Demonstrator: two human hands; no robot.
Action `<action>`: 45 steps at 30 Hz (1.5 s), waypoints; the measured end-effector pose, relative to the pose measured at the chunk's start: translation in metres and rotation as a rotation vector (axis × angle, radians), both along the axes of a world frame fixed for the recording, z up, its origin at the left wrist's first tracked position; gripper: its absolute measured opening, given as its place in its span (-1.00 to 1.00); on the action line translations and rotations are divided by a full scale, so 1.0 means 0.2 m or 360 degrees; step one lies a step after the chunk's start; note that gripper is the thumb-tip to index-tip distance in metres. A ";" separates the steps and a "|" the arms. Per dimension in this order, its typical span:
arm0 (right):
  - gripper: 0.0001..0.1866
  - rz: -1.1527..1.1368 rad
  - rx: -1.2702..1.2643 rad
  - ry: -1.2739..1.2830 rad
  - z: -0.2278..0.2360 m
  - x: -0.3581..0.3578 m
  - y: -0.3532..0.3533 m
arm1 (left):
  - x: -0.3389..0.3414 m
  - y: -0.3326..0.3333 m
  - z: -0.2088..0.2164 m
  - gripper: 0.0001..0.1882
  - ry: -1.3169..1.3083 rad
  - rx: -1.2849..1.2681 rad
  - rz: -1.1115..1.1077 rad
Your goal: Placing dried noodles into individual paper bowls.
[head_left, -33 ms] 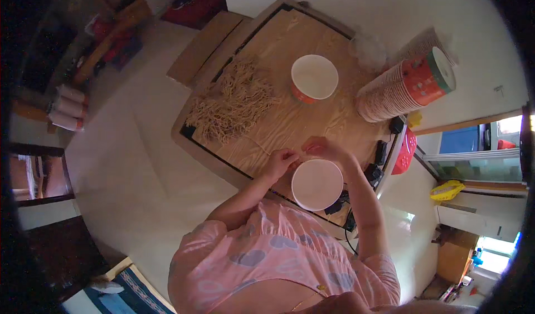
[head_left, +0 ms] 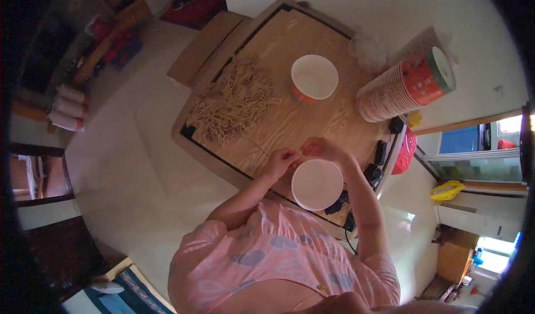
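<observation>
My left hand [head_left: 281, 160] and my right hand [head_left: 319, 146] meet fingertip to fingertip over the wooden table [head_left: 312, 119]. Both are pinched on a thin noodle strand [head_left: 257, 145] that trails left toward a pile of pale noodles [head_left: 234, 103]. Directly below my hands, at the table's near edge, stands a white paper bowl [head_left: 316, 184]; what is inside it does not show. A second white bowl with a red-orange outside [head_left: 314, 77] stands farther out, apart from both hands.
A stack of red-patterned paper bowls [head_left: 404, 85] lies on its side at the right of the table, a clear plastic bag [head_left: 368, 49] beside it. A red basket [head_left: 405, 149] and black devices [head_left: 372, 172] sit at the right edge. A brown board [head_left: 203, 49] leans at the far left.
</observation>
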State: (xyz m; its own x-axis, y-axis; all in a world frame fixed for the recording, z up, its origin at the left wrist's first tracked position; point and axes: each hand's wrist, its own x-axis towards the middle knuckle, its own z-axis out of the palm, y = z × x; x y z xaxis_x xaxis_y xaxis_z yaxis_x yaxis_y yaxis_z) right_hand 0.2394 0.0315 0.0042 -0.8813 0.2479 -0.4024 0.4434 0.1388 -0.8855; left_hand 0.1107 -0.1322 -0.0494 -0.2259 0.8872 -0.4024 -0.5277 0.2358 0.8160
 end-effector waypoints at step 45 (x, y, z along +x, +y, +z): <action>-0.85 0.0021 -0.0064 -0.0004 0.06 -0.07 -0.02 | 0.00 0.00 0.09 -0.94 0.0733 0.0275 -0.0061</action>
State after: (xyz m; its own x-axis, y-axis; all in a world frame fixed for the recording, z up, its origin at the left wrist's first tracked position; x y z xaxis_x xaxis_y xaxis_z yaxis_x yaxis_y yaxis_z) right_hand 0.2245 0.0273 0.0162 -0.8834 0.2200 -0.4138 0.4437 0.1088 -0.8895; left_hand 0.1100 -0.1313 -0.0306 -0.3113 0.9434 -0.1144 -0.0963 0.0884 0.9914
